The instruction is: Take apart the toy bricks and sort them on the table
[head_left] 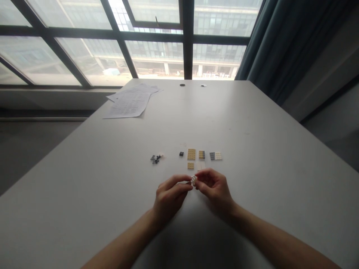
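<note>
Backlit: window at 12 o'clock blown out, table dim grey. Soft shadow below left hand, right hand at 6. Pinched small brick blurry. Edges bend.

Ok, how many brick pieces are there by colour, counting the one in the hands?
Tan pieces: 2
Tan-and-grey piece: 1
Grey-and-cream piece: 1
Cream plate: 1
Black piece: 1
Dark cluster, too small to split: 1
Whitish piece pinched between left hand and right hand: 1
Total: 8
</note>
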Action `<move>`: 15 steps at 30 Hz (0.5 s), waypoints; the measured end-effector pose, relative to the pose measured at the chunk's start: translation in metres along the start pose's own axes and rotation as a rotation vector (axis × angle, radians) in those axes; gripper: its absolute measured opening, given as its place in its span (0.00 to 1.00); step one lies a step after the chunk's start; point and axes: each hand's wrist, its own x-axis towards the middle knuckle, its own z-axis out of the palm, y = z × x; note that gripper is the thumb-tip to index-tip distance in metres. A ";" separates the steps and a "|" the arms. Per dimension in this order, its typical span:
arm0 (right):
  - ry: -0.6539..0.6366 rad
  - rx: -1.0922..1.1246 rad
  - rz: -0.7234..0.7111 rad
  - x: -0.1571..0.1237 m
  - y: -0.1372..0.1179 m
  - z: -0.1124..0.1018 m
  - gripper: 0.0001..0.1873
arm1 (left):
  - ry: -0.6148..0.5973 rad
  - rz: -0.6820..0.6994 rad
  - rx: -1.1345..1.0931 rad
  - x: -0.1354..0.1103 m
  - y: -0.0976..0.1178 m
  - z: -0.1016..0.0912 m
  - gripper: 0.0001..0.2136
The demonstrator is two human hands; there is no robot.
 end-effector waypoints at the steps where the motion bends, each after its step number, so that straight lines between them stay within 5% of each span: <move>1: 0.009 -0.003 -0.008 0.001 -0.001 -0.002 0.08 | -0.019 0.002 0.003 0.000 -0.001 0.000 0.08; 5: 0.107 -0.207 -0.191 0.011 -0.008 -0.020 0.02 | -0.064 0.003 0.020 -0.001 -0.005 0.000 0.08; 9: 0.256 -0.613 -0.444 0.025 -0.012 -0.050 0.06 | -0.079 0.014 -0.011 0.000 -0.008 0.001 0.07; 15: 0.073 -1.040 -0.593 0.031 -0.004 -0.074 0.12 | -0.094 0.023 -0.021 0.002 -0.008 0.000 0.06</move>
